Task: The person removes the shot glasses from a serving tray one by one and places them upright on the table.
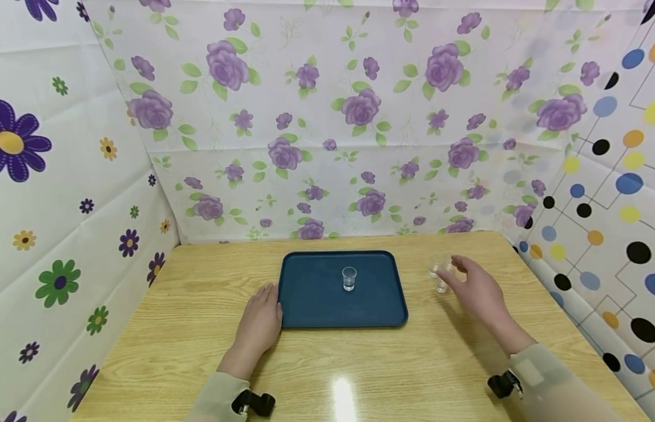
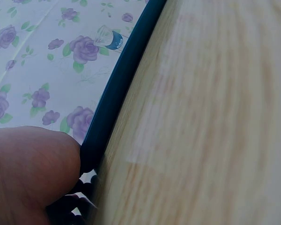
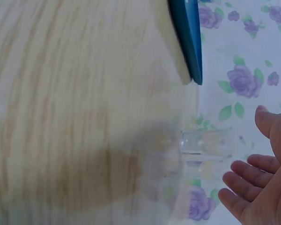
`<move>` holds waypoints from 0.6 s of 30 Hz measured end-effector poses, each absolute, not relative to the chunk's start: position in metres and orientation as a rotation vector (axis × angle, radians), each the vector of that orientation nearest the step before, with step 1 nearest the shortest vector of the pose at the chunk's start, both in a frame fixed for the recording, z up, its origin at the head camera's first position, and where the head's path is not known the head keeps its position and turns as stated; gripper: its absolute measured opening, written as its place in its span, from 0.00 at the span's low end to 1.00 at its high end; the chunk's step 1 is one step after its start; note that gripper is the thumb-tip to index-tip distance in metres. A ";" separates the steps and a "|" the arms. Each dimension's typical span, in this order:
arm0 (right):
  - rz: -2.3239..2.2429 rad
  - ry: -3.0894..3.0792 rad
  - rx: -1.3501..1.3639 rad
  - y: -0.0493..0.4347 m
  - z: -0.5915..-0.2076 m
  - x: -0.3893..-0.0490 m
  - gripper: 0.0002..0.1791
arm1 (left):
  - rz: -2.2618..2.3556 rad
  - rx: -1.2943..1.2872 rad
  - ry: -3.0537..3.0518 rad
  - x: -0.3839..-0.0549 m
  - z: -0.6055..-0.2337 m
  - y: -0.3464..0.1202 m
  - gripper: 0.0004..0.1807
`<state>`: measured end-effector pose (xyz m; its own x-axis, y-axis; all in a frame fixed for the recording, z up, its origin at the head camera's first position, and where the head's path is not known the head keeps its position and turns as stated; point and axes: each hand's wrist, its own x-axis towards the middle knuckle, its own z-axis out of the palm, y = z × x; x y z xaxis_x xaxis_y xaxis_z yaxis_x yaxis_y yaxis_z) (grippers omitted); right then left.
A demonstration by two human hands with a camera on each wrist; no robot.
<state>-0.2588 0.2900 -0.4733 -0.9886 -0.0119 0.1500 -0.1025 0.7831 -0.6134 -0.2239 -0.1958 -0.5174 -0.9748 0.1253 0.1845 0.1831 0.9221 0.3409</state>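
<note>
The right hand has its fingers relaxed and parted from the thumb, grasping nothing, a curve that seems suited to a narrow cup. Just beyond these fingertips stand small glasses, at least two: a nearer glass and a farther glass, so clear that their outlines overlap and the exact count is hard to tell. The left hand lays its fingers nearly straight along the tray's short side, the thumb side touching the rim, probably to steady it; nothing is clenched there. Right of those fingers lies the tray, dark blue, matt, rectangular, with rounded corners and a low raised lip that would stop things sliding off. Between the two sets of fingers, a single thick-bottomed glass stands upright on it, flaring toward the mouth. Under everything spreads the worktop, pale, glossy and wood-grained; farthest from the fingers hangs a creased, purple-flowered sheet
</note>
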 end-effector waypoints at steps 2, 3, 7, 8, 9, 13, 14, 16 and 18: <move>0.989 -2.841 0.101 0.287 -0.470 -0.257 0.50 | -0.540 -0.235 -2.926 -0.224 -0.518 -0.196 0.27; 0.996 -2.841 0.102 0.285 -0.468 -0.257 0.50 | -0.540 -0.234 -2.927 -0.224 -0.518 -0.196 0.27; 1.012 -2.833 0.133 0.276 -0.461 -0.257 0.52 | -0.536 -0.232 -2.928 -0.224 -0.518 -0.196 0.27; 1.015 -2.828 0.148 0.273 -0.459 -0.258 0.52 | -0.534 -0.232 -2.927 -0.225 -0.518 -0.196 0.27; 1.016 -2.822 0.167 0.271 -0.458 -0.258 0.53 | -0.532 -0.232 -2.926 -0.225 -0.518 -0.196 0.27; 1.017 -2.805 0.246 0.261 -0.455 -0.259 0.52 | -0.527 -0.233 -2.925 -0.225 -0.518 -0.196 0.27; 1.019 -2.802 0.265 0.259 -0.455 -0.259 0.52 | -0.528 -0.233 -2.926 -0.225 -0.518 -0.196 0.27; 1.021 -2.798 0.301 0.254 -0.455 -0.259 0.51 | -0.532 -0.231 -2.927 -0.225 -0.518 -0.196 0.27; 1.019 -2.794 0.332 0.249 -0.455 -0.259 0.51 | -0.535 -0.231 -2.927 -0.225 -0.518 -0.196 0.28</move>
<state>-0.2595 0.2492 -0.4552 -0.9644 -0.1555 0.2139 -0.2567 0.7449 -0.6159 -0.2255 -0.1957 -0.5181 -0.9758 0.1228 0.1809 0.1788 0.9243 0.3372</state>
